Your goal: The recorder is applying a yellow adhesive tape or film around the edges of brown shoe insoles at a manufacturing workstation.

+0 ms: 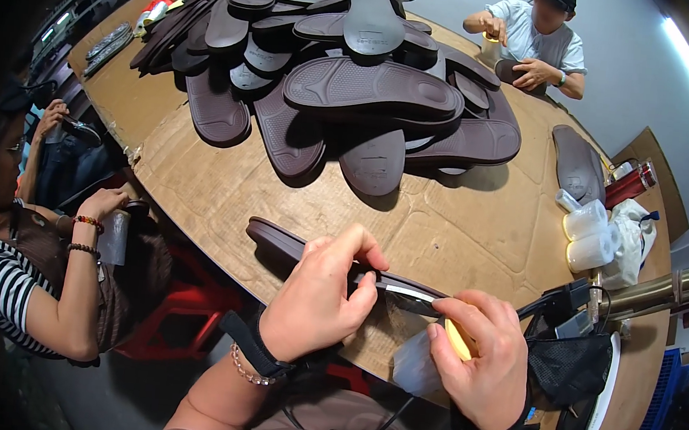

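Note:
My left hand (323, 288) is closed on a dark brown shoe sole (272, 243), tilted on its side near the table's front edge. Its fingers and thumb pinch the sole's upper edge. To the right, my right hand (486, 360) grips a translucent roll with a yellow end (416, 365), the yellow part showing between thumb and fingers. A narrow white strip (407, 293) runs along the sole between my hands; whether it is stuck to the sole I cannot tell. My right fingertips are at the sole's right end, which they partly hide.
A large heap of brown soles (372, 90) covers the table's far side. At right stand translucent rolls (592, 246), a brass-coloured cylinder (653, 295) and a black mesh shoe upper (569, 362). One co-worker (44, 271) sits close on the left; another (539, 48) works across the table.

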The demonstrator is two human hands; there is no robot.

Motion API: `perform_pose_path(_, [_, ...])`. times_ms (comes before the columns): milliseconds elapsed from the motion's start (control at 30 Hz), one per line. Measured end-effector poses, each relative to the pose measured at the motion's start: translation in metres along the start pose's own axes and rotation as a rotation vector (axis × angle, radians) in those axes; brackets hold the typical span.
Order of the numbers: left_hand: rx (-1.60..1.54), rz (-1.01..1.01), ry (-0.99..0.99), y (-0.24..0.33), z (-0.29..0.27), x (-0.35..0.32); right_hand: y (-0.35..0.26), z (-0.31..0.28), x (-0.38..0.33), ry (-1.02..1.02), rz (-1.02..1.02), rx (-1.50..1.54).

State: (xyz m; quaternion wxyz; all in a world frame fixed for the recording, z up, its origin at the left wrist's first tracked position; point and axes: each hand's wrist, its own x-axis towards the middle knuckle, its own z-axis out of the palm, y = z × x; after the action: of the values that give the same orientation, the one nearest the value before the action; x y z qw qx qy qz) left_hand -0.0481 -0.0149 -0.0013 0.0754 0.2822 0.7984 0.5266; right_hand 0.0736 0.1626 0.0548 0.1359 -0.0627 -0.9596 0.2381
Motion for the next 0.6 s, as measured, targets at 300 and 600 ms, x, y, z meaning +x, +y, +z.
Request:
perform_pose_path(300, [0.046,0.151,-0.052,0.0,-0.008,-0.006,0.001,0.002,-0.001,0.01,-0.007,-0.01])
perform_pose_path(600, [0.115,0.132,-0.008,0.002,0.003,-0.005,0.003,0.003,-0.008,0.023,-0.018,-0.005])
